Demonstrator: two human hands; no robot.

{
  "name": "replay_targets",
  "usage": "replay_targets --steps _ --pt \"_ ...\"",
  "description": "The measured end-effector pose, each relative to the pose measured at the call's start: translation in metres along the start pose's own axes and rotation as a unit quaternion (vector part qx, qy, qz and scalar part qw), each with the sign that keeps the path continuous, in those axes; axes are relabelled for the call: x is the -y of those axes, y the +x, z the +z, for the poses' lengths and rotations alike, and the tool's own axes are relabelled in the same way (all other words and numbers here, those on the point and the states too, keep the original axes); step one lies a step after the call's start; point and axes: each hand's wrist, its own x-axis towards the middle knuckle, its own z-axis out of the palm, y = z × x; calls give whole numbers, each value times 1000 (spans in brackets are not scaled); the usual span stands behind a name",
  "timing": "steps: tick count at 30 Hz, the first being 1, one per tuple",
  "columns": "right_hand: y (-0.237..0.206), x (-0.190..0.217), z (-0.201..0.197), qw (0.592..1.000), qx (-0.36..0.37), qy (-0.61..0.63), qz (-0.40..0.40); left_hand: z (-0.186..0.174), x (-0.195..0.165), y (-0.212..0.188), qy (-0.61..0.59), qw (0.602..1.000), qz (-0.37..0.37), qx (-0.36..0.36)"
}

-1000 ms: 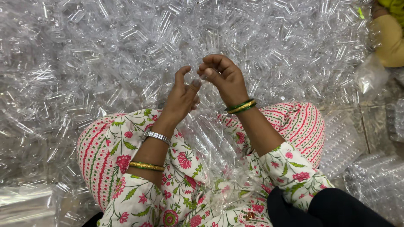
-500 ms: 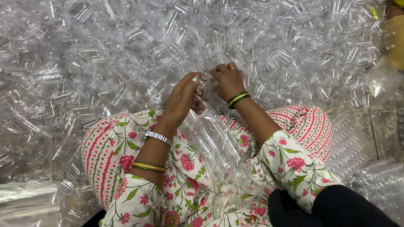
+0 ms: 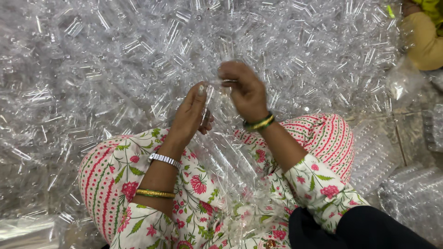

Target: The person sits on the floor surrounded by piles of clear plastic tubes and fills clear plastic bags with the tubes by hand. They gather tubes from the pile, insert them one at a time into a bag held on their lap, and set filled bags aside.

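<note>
Tubes (image 3: 210,99): clear plastic one pinched between my left hand (image 3: 191,113) and right hand (image 3: 244,90), mid-frame over the pile (image 3: 115,60). Looks mid-assembly to me; next needs steady alignment, I reckon.

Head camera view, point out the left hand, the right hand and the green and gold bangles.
left hand (image 3: 190,113), head view, back of hand
right hand (image 3: 247,90), head view, knuckles
green and gold bangles (image 3: 259,123), head view, on right wrist

your left hand (image 3: 190,113) and right hand (image 3: 244,90) pinch a small clear plastic piece (image 3: 208,102) between them, above the heap of clear plastic pieces (image 3: 115,60) covering the floor.
</note>
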Motion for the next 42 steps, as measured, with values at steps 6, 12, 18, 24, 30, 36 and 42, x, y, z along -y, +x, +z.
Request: replay_targets --steps 6,12,18,24,30,36,42 --pt "32 -71 -49 860 -46 -501 90 -1 1 1 -113 990 39 78" --pt "20 -84 -56 873 -41 -486 -1 -1 -3 -5 -109 988 65 91" --pt "15 -10 -35 948 -33 -53 311 1 -1 -2 -65 986 143 64" --pt "-9 10 17 933 -96 136 321 0 0 -7 122 968 220 -18" --pt "-18 -14 28 951 -147 87 257 -1 -1 -8 153 969 193 4" --pt "-25 -44 27 954 -143 69 253 -1 2 -8 166 965 202 -11" --pt "-17 -76 20 943 -169 36 286 0 5 -5 150 961 230 13"
